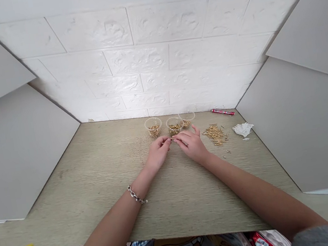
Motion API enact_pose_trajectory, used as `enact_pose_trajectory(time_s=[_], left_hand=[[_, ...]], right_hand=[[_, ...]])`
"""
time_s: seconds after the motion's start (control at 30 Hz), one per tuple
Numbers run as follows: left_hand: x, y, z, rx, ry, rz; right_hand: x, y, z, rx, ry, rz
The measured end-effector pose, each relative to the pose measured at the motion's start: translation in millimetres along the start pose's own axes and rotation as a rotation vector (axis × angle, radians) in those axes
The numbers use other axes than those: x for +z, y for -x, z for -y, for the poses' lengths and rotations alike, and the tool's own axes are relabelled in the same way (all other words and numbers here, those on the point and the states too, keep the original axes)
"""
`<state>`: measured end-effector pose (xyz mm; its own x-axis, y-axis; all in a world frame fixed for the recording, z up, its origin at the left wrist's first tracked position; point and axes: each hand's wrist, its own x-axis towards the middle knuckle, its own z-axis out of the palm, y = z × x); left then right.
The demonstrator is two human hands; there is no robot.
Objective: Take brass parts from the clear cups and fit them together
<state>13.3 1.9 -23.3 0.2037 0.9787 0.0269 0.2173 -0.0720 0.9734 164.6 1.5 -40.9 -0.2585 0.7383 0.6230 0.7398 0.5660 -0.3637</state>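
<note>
My left hand [160, 151] and my right hand [192, 144] meet above the table, fingertips almost touching. Between them runs a thin gold-coloured metal pin [173, 139], pinched at either end by thumb and finger; its ends are hidden. Just behind the hands stand three clear plastic cups: the left cup [153, 123] and the middle cup [174, 122] hold small gold-coloured metal parts, and the right cup [188, 115] has a few more. To the right of my right hand lies a loose pile of gold-coloured metal pins [215, 134].
Tiny gold bits [140, 149] are scattered left of my hands. A red pen-like stick [223, 112] and a crumpled white tissue or plastic piece [243, 129] lie at the right. Grey panels [24, 150] flank the wooden table [96, 168], and a white brick-patterned wall [153, 57] closes the back.
</note>
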Motion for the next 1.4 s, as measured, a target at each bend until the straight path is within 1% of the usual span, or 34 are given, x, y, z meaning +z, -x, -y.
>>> enact_pose_trajectory(time_s=[0.07, 0.23, 0.4, 0.63, 0.73, 0.83, 0.93, 1.07, 1.23, 1.3, 1.4], left_hand=[[0.0, -0.2, -0.4, -0.002, 0.017, -0.004], [0.1, -1.1, 0.7, -0.008, 0.054, -0.009], [-0.1, -2.1, 1.8, -0.016, 0.082, -0.011], [-1.2, -2.7, 2.1, -0.027, 0.087, -0.024], [-2.0, -2.5, 1.4, -0.03, 0.092, -0.032], [-2.9, -2.4, 1.5, -0.025, 0.105, -0.007], [-3.4, -2.5, 2.7, -0.025, 0.128, 0.034], [-2.9, -3.1, 4.3, -0.089, 0.207, 0.076], [-2.7, -3.8, 5.8, -0.136, 0.296, 0.112], [-2.8, -3.8, 6.9, -0.134, 0.285, 0.123], [-2.3, -3.3, 8.2, -0.109, 0.189, 0.148]], right_hand=[[0.8, 0.3, -0.1, -0.008, 0.003, -0.005], [1.4, 1.0, 1.1, -0.003, 0.019, 0.032], [0.9, 1.9, 2.6, -0.009, 0.007, 0.031], [1.3, 1.7, 2.6, 0.027, -0.006, 0.013], [1.2, 2.3, 4.2, -0.008, -0.013, 0.012], [1.2, 3.5, 7.9, -0.033, -0.013, 0.044], [1.4, 4.3, 11.3, -0.014, -0.01, 0.063], [1.4, 4.4, 12.9, -0.008, -0.003, 0.055], [0.9, 4.5, 13.9, 0.001, -0.045, 0.089], [1.7, 4.7, 13.5, 0.026, -0.059, 0.097], [4.7, 4.6, 10.9, 0.089, -0.082, 0.108]])
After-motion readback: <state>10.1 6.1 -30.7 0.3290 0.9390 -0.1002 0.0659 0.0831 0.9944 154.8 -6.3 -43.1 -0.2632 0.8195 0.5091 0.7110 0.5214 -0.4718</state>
